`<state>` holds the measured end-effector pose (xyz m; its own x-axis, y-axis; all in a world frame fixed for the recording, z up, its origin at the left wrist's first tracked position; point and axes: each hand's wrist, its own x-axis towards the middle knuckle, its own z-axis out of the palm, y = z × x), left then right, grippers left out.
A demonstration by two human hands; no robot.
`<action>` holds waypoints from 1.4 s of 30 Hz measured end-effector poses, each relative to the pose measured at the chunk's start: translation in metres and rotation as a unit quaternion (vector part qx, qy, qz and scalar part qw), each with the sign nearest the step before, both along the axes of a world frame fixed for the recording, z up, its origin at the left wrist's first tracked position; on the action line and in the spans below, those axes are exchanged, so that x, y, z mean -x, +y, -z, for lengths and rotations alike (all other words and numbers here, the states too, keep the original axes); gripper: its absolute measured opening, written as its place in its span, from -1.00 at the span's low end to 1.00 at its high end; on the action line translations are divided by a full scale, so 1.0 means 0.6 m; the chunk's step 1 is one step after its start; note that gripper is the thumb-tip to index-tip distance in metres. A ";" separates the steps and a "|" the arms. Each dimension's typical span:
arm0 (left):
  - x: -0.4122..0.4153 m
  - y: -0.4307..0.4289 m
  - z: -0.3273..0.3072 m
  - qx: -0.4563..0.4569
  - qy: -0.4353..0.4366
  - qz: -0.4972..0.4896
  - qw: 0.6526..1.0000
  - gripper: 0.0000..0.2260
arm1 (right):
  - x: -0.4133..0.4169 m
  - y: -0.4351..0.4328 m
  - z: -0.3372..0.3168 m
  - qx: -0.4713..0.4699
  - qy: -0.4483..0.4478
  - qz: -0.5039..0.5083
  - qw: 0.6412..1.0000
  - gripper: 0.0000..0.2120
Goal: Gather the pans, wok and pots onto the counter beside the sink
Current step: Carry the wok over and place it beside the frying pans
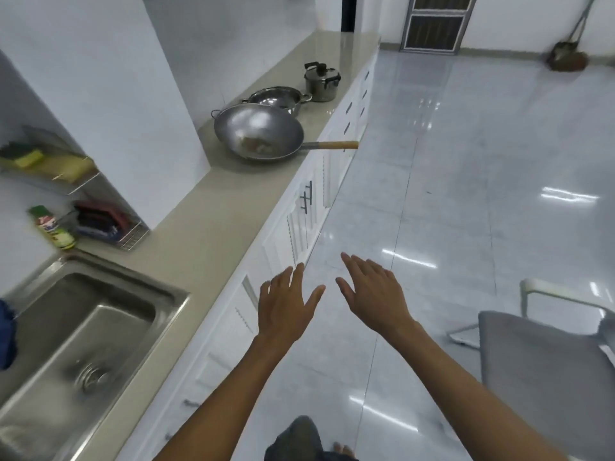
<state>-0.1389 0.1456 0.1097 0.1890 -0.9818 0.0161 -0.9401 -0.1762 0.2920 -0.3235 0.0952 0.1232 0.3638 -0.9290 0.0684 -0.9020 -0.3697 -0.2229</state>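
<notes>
A steel wok [258, 133] with a wooden handle sits on the beige counter [196, 224], its handle jutting past the counter's front edge. Behind it stands a wide steel pot [278, 98] with two side handles, and farther back a lidded pot [322, 80] with black handles. The steel sink [76, 331] is set into the counter at the near left. My left hand [286, 302] and my right hand [374, 292] hang in the air in front of the cabinets, fingers spread, holding nothing, well short of the wok.
A wire rack [109, 224] with cloths and a green bottle [53, 227] stand behind the sink, with sponges [40, 159] on a shelf above. A grey chair [545, 367] is at the right. White cabinets [299, 221] run under the counter, beside glossy tiled floor.
</notes>
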 end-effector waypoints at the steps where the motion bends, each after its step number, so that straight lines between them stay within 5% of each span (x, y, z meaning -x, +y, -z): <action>1: 0.010 -0.043 0.000 0.003 0.019 -0.006 1.000 -0.31 | 0.004 -0.044 0.000 0.007 -0.010 -0.002 1.000 -0.46; 10: 0.066 -0.477 0.044 0.054 0.277 -0.138 0.949 -0.36 | -0.018 -0.484 0.002 0.017 -0.051 -0.023 0.998 -0.50; 17: 0.055 -0.807 0.058 -0.002 0.453 -0.286 0.845 -0.41 | -0.028 -0.831 -0.020 0.003 -0.042 -0.050 0.998 -0.53; 26: -0.002 -1.052 0.116 0.015 0.627 -0.432 0.648 -0.52 | -0.073 -1.136 0.089 -0.139 -0.029 -0.128 0.982 -0.54; 31: 0.004 -1.130 0.153 0.051 0.680 -0.508 0.527 -0.48 | -0.086 -1.227 0.135 -0.329 -0.085 -0.185 0.922 -0.46; 35: 0.017 -1.192 0.168 0.114 0.684 -0.546 0.470 -0.51 | -0.109 -1.259 0.149 -0.534 -0.113 -0.122 0.829 -0.58; 42: 0.022 -1.262 0.149 0.205 0.697 -0.601 0.334 -0.55 | -0.114 -1.273 0.159 -0.609 -0.119 -0.151 0.769 -0.45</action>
